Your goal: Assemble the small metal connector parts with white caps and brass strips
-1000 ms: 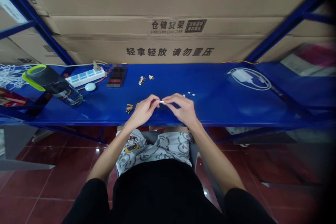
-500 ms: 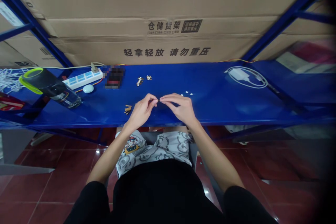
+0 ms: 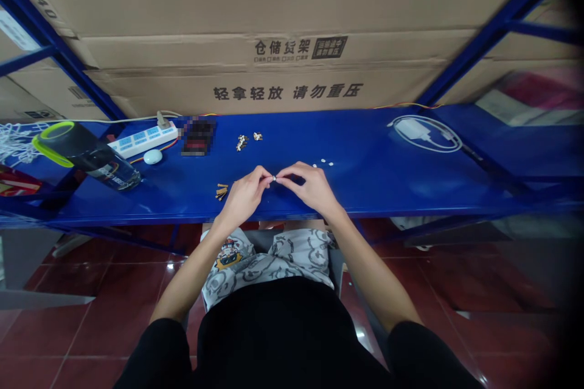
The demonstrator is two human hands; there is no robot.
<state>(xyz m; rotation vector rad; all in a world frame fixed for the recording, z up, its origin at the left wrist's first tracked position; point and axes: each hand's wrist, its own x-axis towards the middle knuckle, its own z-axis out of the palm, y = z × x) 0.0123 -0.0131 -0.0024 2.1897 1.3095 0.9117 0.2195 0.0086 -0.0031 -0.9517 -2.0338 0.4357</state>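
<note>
Hands closer, pinching white piece

We note shelf deck: glossy blue-painted steel. Cartons: matt corrugated cardboard. Power strip: smooth white plastic. Bottle: shiny dark plastic. Floor tiles: polished red. Shorts: soft printed cloth. Small white piece: too small for us to judge.

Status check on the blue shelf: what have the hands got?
Left hand and right hand pinching a tiny white piece at the fingertips. Short tan sticks near left hand, small white bits beyond right. Nothing blocking.
</note>
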